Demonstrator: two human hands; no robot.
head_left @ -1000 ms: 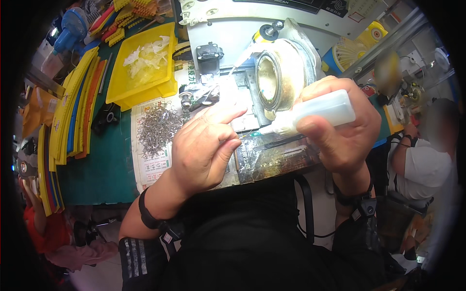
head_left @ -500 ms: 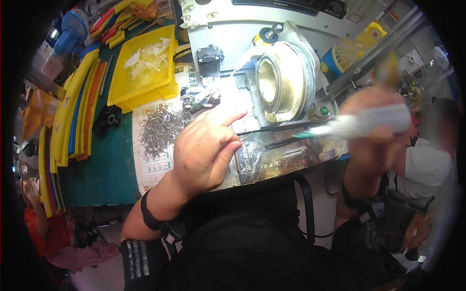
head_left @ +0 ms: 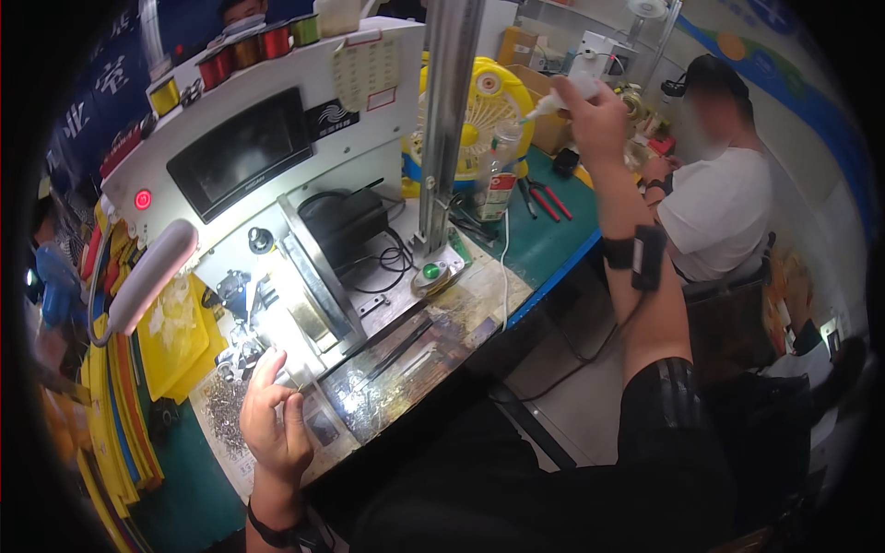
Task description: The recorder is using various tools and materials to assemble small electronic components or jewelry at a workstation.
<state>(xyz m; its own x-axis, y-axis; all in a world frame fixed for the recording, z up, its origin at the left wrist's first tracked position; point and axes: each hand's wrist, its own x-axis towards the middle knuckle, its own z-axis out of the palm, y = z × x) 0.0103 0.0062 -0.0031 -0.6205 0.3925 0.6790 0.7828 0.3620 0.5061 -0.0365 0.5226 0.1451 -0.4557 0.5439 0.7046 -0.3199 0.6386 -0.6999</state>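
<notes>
My right hand [head_left: 597,120] is raised at the upper right, its fingers wrapped round a white squeeze bottle [head_left: 548,105]. The green tip of the squeeze bottle points down and left, close to the top of a clear plastic bottle [head_left: 499,170] with a red and white label. Whether the two touch, I cannot tell. Low on the left, my left hand [head_left: 277,429] hovers by the table's front edge, thumb and fingers bent toward each other; whatever they pinch is too small to name. Beside it lies a heap of small metal pieces [head_left: 226,410].
A white machine with a dark screen [head_left: 241,155] and a lamp [head_left: 159,272] stands ahead. A metal post [head_left: 449,120] rises before a yellow fan [head_left: 470,97]. Red-handled pliers [head_left: 546,201] lie on the green mat. A seated person [head_left: 719,198] works at the right.
The view has swung up and to the right. My right hand has carried the squeeze bottle away from me, up to the clear bottle. My left hand stays near the metal heap.
</notes>
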